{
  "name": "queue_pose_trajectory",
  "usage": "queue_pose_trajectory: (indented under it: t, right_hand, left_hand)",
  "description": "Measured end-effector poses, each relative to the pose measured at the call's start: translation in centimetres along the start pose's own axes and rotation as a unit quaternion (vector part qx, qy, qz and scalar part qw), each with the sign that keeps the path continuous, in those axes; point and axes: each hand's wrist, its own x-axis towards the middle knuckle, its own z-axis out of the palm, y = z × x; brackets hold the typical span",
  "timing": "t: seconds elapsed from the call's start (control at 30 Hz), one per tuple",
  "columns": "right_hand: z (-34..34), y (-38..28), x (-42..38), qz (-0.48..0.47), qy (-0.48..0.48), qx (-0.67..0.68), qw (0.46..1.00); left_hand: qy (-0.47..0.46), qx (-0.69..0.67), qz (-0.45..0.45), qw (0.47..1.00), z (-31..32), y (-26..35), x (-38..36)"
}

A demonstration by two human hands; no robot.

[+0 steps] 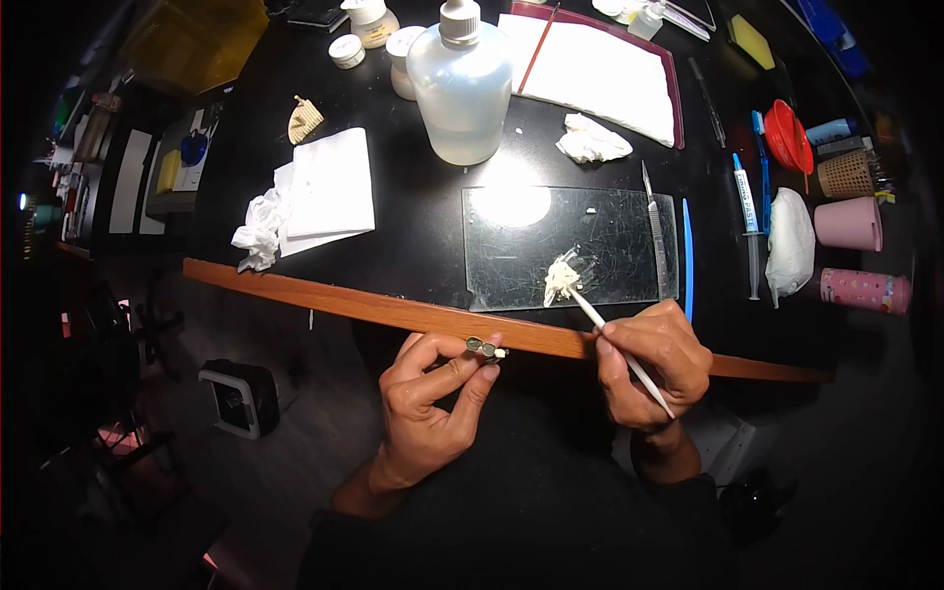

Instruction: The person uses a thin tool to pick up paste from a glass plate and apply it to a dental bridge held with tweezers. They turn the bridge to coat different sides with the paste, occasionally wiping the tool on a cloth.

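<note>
My left hand (433, 398), in front of the table edge, pinches a small dental bridge (482, 347) between thumb and fingers. It shows grey metal caps and a whitish part at its right end. My right hand (657, 364) holds a slim white tapered stick (595, 313) like a pen. The stick's lower end touches a mound of cream-coloured paste (561, 278), which hides its tip. The paste lies smeared on a scratched glass slab (511, 280). A metal scalpel-like tool (656, 231) rests on the slab's right side, with a blue strip (688, 261) beside it.
A large clear bottle (462, 98) stands behind the slab. Folded white paper (332, 182) and crumpled tissue (261, 231) lie left. Behind are a white pad (600, 79) and another crumpled tissue (593, 140). A paste syringe (747, 202) and pink cups (848, 225) are right. The wooden edge (393, 310) runs before me.
</note>
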Motion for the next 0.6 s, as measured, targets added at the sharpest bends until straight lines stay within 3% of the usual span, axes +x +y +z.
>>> queue_pose_trajectory:
  t: [0.13, 0.23, 0.6]
  right_hand:
    - [-0.33, -0.57, 0.15, 0.038, -0.042, 0.174, 0.983]
    - [-0.03, -0.54, 0.26, 0.038, -0.052, 0.211, 0.975]
    - [0.26, -0.6, 0.08, 0.047, -0.075, 0.221, 0.971]
  left_hand:
    - [-0.008, 0.006, 0.0, 1.0, -0.1, 0.03, 0.05]
    - [-0.016, 0.012, 0.008, 1.0, -0.19, -0.08, 0.11]
    - [-0.022, 0.019, 0.008, 1.0, -0.35, -0.14, 0.1]
